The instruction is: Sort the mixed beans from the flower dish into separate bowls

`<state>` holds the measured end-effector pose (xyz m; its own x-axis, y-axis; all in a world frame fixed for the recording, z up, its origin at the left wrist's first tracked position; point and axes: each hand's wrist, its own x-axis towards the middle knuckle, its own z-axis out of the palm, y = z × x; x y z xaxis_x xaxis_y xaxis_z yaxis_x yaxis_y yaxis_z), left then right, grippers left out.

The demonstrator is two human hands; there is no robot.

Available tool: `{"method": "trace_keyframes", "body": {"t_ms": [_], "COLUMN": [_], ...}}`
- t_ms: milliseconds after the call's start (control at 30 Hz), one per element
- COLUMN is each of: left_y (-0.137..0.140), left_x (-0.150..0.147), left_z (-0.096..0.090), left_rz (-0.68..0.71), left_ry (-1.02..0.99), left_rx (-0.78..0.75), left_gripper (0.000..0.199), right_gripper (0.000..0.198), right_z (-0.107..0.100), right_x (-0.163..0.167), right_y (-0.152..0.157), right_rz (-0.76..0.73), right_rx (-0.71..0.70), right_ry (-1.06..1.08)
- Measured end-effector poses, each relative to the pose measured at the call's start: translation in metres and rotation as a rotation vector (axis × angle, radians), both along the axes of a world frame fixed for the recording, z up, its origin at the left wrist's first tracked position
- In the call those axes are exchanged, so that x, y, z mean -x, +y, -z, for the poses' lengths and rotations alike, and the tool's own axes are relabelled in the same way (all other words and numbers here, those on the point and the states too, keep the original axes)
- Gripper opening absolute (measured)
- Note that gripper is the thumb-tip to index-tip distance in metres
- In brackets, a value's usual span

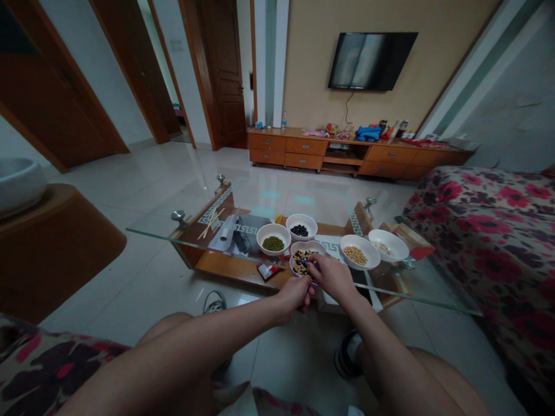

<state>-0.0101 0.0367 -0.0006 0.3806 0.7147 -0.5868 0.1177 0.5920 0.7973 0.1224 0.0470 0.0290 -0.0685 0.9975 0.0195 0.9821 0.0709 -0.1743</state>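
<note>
A white scalloped bowl (319, 247) of mixed yellow and dark beans (300, 263) stands at the near edge of the glass table. My right hand (333, 276) reaches over its near right side, fingers bent together at the beans; what they pinch is too small to tell. Just below the near rim, my left hand (295, 293) is closed with curled fingers, close to my right hand. Its contents, if any, are hidden. Around them stand a bowl of green beans (274, 243), a bowl of black beans (299, 230) and a bowl of yellow beans (355, 255).
Farther right, a white bowl (389, 247) holds a few pale bits. A red packet (267, 270) shows left of the mixed bowl. Chopsticks (211, 223) lie toward the left of the glass table (151, 233). A flowered sofa (489, 231) flanks the right side.
</note>
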Motion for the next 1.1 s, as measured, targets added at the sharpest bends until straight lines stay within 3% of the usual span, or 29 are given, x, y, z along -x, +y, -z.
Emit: {"method": "trace_keyframes", "body": {"t_ms": [467,733,900,1100], "left_y": [0.001,0.000,0.000,0.000], "left_x": [0.000,0.001,0.001,0.002], "left_z": [0.005,0.004,0.003,0.003], "left_rz": [0.000,-0.004,0.002,0.002], "left_ry": [-0.014,-0.018,-0.013,-0.027], "left_rx": [0.001,0.003,0.012,0.005], "left_gripper": [0.033,0.032,0.032,0.032], "right_gripper": [0.031,0.034,0.039,0.041], "right_z": [-0.007,-0.028,-0.039,-0.042], "right_x": [-0.016,-0.057,-0.074,-0.074], "right_y": [-0.004,-0.010,-0.015,-0.020], "right_rz": [0.034,0.354,0.593,0.652], "right_rx": [-0.084,-0.240,-0.218,-0.223], "right_ry": [0.073,0.094,0.042,0.035]}}
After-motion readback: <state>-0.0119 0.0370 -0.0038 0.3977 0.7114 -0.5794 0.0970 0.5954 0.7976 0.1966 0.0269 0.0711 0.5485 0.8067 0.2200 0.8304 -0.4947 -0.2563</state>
